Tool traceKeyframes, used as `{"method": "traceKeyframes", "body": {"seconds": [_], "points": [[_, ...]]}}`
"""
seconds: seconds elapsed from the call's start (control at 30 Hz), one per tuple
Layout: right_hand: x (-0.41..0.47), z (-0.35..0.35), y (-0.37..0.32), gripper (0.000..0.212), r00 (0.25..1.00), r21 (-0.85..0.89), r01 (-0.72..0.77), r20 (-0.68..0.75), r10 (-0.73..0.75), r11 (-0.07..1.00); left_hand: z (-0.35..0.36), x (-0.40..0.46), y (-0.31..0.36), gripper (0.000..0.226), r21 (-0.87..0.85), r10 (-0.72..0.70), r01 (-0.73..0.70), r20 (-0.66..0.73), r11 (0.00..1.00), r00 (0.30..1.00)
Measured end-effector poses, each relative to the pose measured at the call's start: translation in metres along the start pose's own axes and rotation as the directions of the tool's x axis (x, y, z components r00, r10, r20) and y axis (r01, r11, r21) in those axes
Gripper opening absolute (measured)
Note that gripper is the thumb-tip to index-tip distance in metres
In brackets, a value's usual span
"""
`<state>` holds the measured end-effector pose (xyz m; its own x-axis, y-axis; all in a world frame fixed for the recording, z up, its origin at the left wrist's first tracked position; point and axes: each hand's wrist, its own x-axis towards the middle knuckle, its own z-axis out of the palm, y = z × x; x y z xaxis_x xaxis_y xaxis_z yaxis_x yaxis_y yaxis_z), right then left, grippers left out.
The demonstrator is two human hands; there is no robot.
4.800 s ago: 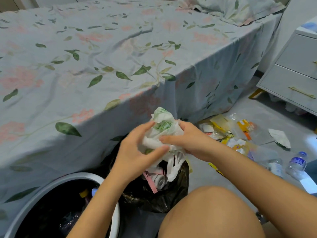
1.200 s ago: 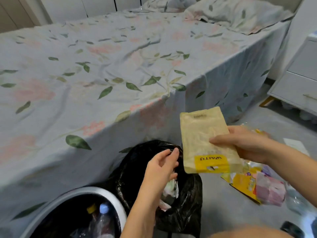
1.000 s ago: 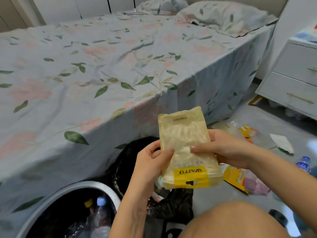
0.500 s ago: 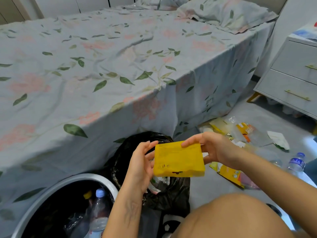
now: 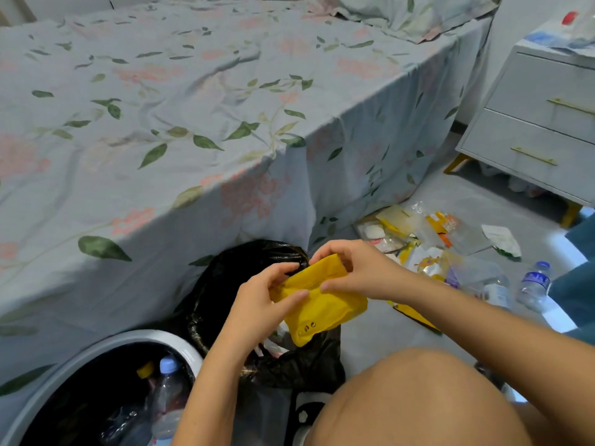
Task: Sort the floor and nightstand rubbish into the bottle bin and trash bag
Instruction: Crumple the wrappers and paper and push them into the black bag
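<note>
A yellow plastic wrapper, folded and crumpled, hangs over the open black trash bag. My left hand pinches its left edge and my right hand grips its upper right part. The white-rimmed bottle bin stands at the lower left with plastic bottles inside. Loose wrappers and packets lie on the floor to the right, with a clear bottle beside them. The grey nightstand stands at the far right with papers on top.
The bed with its floral sheet fills the left and centre, its corner hanging just behind the trash bag. My bare knee is at the bottom. Grey floor shows between the bag and the litter.
The flat packet held in both hands has been folded and crumpled into a smaller yellow wad, and it has dropped lower over the trash bag.
</note>
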<state>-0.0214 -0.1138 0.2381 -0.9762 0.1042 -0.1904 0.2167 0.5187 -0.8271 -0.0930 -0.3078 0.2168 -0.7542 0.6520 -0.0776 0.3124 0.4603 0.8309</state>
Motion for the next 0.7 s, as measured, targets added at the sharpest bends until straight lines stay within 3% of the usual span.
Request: {"method": "traceKeyframes", "body": {"seconds": [0.07, 0.13, 0.23, 0.37, 0.5, 0.6, 0.7], "points": [[0.002, 0.0, 0.002, 0.034, 1.0, -0.026, 0.022, -0.018, -0.022, 0.999, 0.002, 0.004, -0.002, 0.014, 0.015, -0.033, 0.032, 0.043, 0.999, 0.999], [0.003, -0.006, 0.004, 0.034, 0.997, -0.051, 0.025, -0.075, -0.029, 0.998, 0.006, 0.009, -0.011, 0.002, 0.001, -0.093, 0.093, 0.018, 0.996, 0.995], [0.004, -0.022, 0.012, 0.031, 0.989, -0.048, 0.005, -0.15, -0.012, 0.999, 0.013, 0.017, -0.044, 0.006, 0.0, -0.251, 0.251, 0.037, 0.968, 0.967], [0.0, -0.043, 0.028, 0.036, 0.974, -0.019, -0.081, -0.215, 0.075, 0.997, 0.029, 0.034, -0.088, 0.015, 0.155, -0.428, 0.415, 0.062, 0.896, 0.901], [-0.007, -0.057, 0.043, 0.037, 0.955, -0.013, -0.152, -0.26, 0.144, 0.988, 0.045, 0.053, -0.116, 0.034, 0.446, -0.549, 0.476, 0.041, 0.758, 0.835], [-0.01, -0.062, 0.051, 0.035, 0.951, -0.019, -0.187, -0.254, 0.176, 0.982, 0.052, 0.06, -0.126, 0.02, 0.558, -0.621, 0.519, -0.009, 0.648, 0.784], [-0.013, -0.064, 0.055, 0.032, 0.953, -0.016, -0.205, -0.231, 0.196, 0.979, 0.061, 0.066, -0.131, 0.028, 0.708, -0.595, 0.46, -0.071, 0.535, 0.801]]}}
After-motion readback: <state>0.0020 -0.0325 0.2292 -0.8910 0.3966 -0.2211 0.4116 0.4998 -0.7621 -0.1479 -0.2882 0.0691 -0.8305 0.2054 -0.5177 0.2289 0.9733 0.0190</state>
